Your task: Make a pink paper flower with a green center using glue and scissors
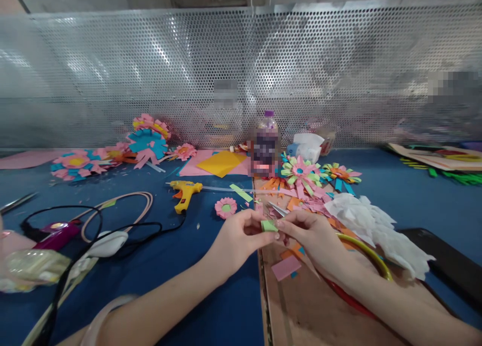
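In front of me, my left hand (239, 238) pinches a small folded piece of light green paper (269, 226). My right hand (314, 235) has thumb and fingers closed on the same paper from the other side. Scissor blades (277, 209) poke out just beyond my right fingers, and a yellow scissor handle (371, 248) and a red one curve around under my right wrist. Whether that hand also bears the scissors, I cannot tell. A pink paper flower (226, 208) with a green centre lies just past my left hand. Pink and orange scraps (286, 268) are scattered beneath my hands.
A yellow glue gun (184, 193) lies at left centre, its cable (161, 230) tangled near a white plug. Finished paper flowers (148, 142) stand behind. A purple-capped bottle (265, 145), crumpled tissue (361, 218) and a black phone (444, 258) also occupy the table.
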A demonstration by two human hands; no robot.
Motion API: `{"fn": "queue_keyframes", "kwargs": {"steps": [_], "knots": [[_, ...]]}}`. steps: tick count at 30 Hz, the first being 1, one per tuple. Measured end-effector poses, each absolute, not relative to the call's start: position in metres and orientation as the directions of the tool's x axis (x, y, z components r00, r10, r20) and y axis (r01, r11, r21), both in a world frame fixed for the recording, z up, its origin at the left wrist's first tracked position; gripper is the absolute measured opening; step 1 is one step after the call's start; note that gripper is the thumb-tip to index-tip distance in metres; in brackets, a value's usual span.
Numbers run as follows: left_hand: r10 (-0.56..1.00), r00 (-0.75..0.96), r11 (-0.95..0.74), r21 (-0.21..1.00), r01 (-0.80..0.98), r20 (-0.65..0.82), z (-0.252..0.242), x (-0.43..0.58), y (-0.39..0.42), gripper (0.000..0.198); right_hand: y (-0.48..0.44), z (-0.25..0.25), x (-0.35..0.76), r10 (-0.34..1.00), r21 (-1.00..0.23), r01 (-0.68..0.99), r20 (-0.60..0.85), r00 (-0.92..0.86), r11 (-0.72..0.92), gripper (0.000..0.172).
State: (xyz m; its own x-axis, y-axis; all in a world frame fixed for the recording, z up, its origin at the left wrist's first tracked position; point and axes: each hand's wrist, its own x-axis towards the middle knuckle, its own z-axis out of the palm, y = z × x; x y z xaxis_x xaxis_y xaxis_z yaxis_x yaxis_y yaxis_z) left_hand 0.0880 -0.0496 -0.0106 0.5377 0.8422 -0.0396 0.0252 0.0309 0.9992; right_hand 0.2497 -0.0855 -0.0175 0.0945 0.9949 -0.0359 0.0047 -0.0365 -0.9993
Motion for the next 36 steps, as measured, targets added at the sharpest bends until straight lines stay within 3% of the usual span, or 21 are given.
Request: {"fn": "queue_keyframes", "kwargs": {"steps": [6, 18, 36], "knots": [[0.855, 0.513, 0.062, 0.997, 0.041, -0.074, -0.0062, 0.0853, -0.0485, 0.023, -0.0857, -0.0158, 0.2534, 0.999, -1.0, 0.024, -0.019, 0.032, -0.02, 0.017], [0.85, 0.524, 0.024, 0.998, 0.063, -0.053, -0.0052, 0.0837, -0.0473, 0.018, -0.0862, -0.0177, 0.2538, 1.0, -0.999, 0.039, 0.0, 0.03, -0.001, 0.02], [0.821, 0.559, 0.091, 0.993, 0.079, -0.119, -0.0034, 0.0837, -0.0517, 0.024, -0.0842, -0.0176, 0.2591, 0.997, -0.994, 0.101, 0.039, -0.059, 0.045, 0.011]]}}
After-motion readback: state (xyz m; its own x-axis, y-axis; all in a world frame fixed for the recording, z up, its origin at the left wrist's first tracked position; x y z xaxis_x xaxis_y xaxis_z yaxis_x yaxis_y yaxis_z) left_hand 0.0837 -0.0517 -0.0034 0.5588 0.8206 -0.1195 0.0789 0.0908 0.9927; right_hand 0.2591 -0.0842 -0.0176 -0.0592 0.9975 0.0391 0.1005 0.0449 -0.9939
